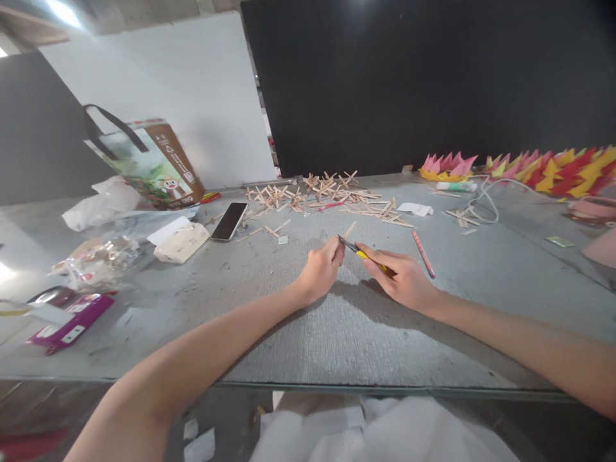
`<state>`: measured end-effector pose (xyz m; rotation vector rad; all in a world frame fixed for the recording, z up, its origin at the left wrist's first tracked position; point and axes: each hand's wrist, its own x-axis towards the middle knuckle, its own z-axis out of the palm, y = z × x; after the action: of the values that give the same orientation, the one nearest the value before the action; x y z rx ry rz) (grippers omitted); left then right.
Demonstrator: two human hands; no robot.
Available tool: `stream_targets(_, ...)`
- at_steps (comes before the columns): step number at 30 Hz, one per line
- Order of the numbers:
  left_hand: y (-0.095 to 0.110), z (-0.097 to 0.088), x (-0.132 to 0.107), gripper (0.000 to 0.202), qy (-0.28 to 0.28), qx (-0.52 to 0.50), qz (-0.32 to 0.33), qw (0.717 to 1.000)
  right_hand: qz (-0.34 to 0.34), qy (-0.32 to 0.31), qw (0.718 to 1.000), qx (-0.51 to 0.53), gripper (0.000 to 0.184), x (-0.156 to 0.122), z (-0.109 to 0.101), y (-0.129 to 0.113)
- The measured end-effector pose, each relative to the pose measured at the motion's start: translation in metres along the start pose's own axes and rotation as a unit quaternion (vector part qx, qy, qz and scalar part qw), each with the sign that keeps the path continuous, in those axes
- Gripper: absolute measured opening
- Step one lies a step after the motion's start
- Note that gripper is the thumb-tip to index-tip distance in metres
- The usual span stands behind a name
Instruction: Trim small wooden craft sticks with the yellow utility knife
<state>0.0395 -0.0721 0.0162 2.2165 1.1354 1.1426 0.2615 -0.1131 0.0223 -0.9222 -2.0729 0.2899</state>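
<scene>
Evidently both hands are busy close together over the table (269, 346), roughly midway between its left and right ends and nearer the far edge than the elbows are. The left hand (318, 271) is closed around a thin wooden stick (351, 229), whose pale end pokes out beyond the fingers, toward the far edge. The right hand (407, 279) grips a yellow-and-black cutter knife (362, 255), its blade pointing left at the stick, right by the left fingertips; whether it touches the wood is too small to tell. Just beside the right hand lies a pink patterned pen-like rod (423, 255). Toward the far edge spreads a heap of wooden sticks (274, 194), many of them crossed. Left of these lies a dark-screened phone (230, 221), with a printed carrier bag (166, 163) standing behind it. A purple box (72, 324) sits near the table's near left corner. Spiky coloured paper pieces (570, 170) line the far right corner.
</scene>
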Motion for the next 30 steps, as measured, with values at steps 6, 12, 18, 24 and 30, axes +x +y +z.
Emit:
stream_targets(6, 0.0014, -0.0003, -0.0004, 0.025, -0.021, 0.017, 0.032, 0.999, 0.001, 0.001, 1.000, -0.005, 0.048, 0.0000, 0.0007, 0.0016)
stream_targets(12, 0.0014, 0.0015, 0.0012, 0.025, -0.011, -0.004, 0.005, 1.000, 0.008, 0.002, 1.000, -0.008, 0.047, -0.0001, 0.0019, 0.0018)
stream_targets(18, -0.0019, 0.0023, 0.0020, 0.029, 0.008, -0.014, 0.002, 1.000, 0.004, 0.004, 1.000, -0.010, 0.047, 0.0011, 0.0012, 0.0005)
stream_targets(24, -0.0023, 0.0024, 0.0018, 0.026, -0.021, -0.017, 0.015, 1.000, 0.006, 0.002, 1.000, -0.022, 0.048, 0.0021, 0.0017, 0.0005)
stream_targets(30, 0.0012, 0.0006, 0.0022, 0.028, 0.000, -0.017, -0.017, 1.000, 0.006, 0.003, 1.000, -0.027, 0.048, 0.0016, 0.0028, 0.0020)
